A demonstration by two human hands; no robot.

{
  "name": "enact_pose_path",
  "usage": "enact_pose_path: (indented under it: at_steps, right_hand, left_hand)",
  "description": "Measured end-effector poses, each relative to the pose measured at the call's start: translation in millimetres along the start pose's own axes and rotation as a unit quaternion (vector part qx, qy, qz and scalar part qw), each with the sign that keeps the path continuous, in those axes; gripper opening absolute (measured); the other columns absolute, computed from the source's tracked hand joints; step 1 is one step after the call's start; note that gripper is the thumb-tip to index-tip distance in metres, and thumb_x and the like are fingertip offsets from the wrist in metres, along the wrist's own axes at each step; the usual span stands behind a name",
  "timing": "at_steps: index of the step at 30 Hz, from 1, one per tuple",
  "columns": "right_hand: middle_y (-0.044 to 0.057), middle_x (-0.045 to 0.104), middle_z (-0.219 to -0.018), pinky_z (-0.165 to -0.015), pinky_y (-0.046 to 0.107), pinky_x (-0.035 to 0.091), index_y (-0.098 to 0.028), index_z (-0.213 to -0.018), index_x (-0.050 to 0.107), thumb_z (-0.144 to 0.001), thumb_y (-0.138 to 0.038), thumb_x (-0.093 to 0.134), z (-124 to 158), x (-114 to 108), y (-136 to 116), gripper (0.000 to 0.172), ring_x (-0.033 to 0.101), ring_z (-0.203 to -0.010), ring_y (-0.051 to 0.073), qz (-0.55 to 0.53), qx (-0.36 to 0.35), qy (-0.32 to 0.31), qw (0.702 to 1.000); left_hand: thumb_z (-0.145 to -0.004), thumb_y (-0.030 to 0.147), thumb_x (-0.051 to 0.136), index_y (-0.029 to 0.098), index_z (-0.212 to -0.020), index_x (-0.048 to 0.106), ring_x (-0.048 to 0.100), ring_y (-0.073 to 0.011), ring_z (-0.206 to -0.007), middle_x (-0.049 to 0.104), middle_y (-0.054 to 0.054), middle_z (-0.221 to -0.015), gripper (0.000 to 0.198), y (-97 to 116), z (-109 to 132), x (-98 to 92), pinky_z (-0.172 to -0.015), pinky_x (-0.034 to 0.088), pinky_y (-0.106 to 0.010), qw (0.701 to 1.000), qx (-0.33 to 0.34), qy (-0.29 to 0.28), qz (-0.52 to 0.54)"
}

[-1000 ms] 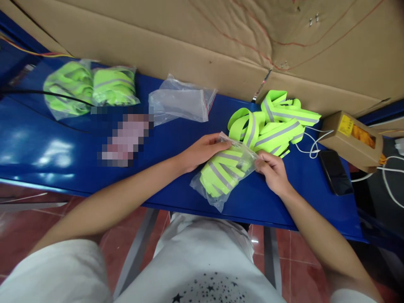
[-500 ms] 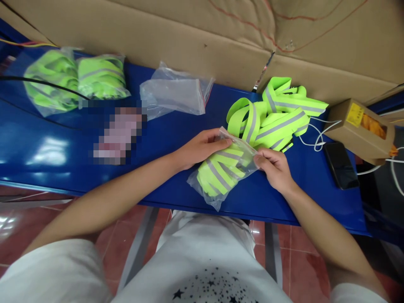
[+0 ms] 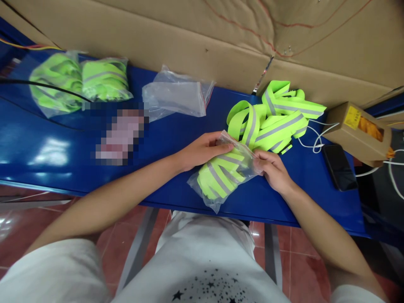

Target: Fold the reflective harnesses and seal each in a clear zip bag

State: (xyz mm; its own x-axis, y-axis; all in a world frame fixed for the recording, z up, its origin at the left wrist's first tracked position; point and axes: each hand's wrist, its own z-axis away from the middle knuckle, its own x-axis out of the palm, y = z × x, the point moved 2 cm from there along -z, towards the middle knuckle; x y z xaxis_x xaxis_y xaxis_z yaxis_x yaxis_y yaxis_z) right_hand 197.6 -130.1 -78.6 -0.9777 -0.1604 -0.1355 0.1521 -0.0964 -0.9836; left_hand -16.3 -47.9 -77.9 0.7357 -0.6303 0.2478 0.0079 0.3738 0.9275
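"Neon yellow-green is showing through that clear plastic zip bag (image 3: 240,168). Where is it sitting?"

"It's slanting between the two hands, above the front part of the glossy blue table (image 3: 293,206). Whether it's touching the surface, I can't tell."

"What is filling it?"

"Folded yellow-green fabric strap with grey stripes (image 3: 217,181) is bunching inside."

"And the left hand (image 3: 203,151)?"

"It's gripping the bag near its mouth, thumb lying across the top. The right hand (image 3: 271,168) is pinching the other end of the mouth between thumb and fingers."

"What's lying just beyond?"

"A loose heap of striped yellow-green fabric strap (image 3: 280,124) is spreading out in loops. To its right, a black phone (image 3: 340,167) is lying near a brown cardboard box with a yellow label (image 3: 356,141), and a thin white cable (image 3: 315,145) is curling between heap and box."

"Over on the left?"

"Two clear bags packed with yellow-green strap (image 3: 105,80) are resting side by side at the back. Some flat clear plastic bags (image 3: 176,97) are lying between them and the heap."
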Motion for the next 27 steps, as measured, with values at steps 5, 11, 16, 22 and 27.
enact_pose_path:
  at_steps: [5,11,16,22,27]
  right_hand:
    - [-0.005,0.035,-0.056,-0.05,0.027,0.023,-0.021,-0.058,0.043,-0.088,-0.034,0.064,-0.5,0.6,3.5,0.038,0.031,-0.051,0.01,-0.033,0.032,-0.015,0.999]
    - [-0.005,0.033,-0.055,-0.05,0.027,0.021,-0.021,-0.058,0.043,-0.086,-0.03,0.064,-1.3,2.0,3.8,0.036,0.028,-0.051,0.009,-0.027,0.037,-0.029,0.999]
    - [-0.005,0.038,-0.057,-0.051,0.027,0.022,-0.02,-0.062,0.048,-0.088,-0.034,0.064,-1.5,2.0,5.7,0.034,0.031,-0.053,0.009,-0.042,0.031,-0.028,0.998]
    - [-0.005,0.039,-0.057,-0.052,0.028,0.024,-0.02,-0.06,0.05,-0.088,-0.03,0.064,-2.3,1.2,3.1,0.033,0.032,-0.053,0.009,-0.011,0.024,-0.043,0.999]
    - [-0.005,0.043,-0.059,-0.053,0.027,0.025,-0.02,-0.063,0.053,-0.089,-0.032,0.065,-2.6,2.0,4.4,0.031,0.035,-0.054,0.01,-0.022,0.024,-0.046,0.998]
  left_hand:
    - [-0.082,0.049,0.084,0.017,-0.11,0.076,0.071,-0.0197,-0.089,0.077,-0.005,-0.099,0.043,-0.3,0.8,1.1,-0.08,0.054,-0.029,1.0,0.01,-0.008,-0.019]
    - [-0.084,0.049,0.082,0.016,-0.112,0.074,0.071,-0.0202,-0.088,0.077,-0.006,-0.1,0.044,-0.1,2.0,2.5,-0.078,0.054,-0.029,0.998,0.018,-0.031,-0.045]
    - [-0.085,0.049,0.081,0.014,-0.114,0.072,0.071,-0.0197,-0.088,0.077,-0.006,-0.1,0.046,-0.6,1.0,1.7,-0.077,0.054,-0.029,0.998,0.022,-0.037,-0.052]
    - [-0.088,0.048,0.077,0.012,-0.116,0.071,0.07,-0.0186,-0.089,0.076,-0.006,-0.101,0.046,-1.6,0.8,1.9,-0.078,0.054,-0.029,0.994,0.038,-0.058,-0.084]
    - [-0.091,0.046,0.074,0.011,-0.118,0.07,0.07,-0.0181,-0.087,0.076,-0.007,-0.1,0.044,-0.7,0.4,2.3,-0.076,0.054,-0.028,0.992,0.049,-0.061,-0.096]
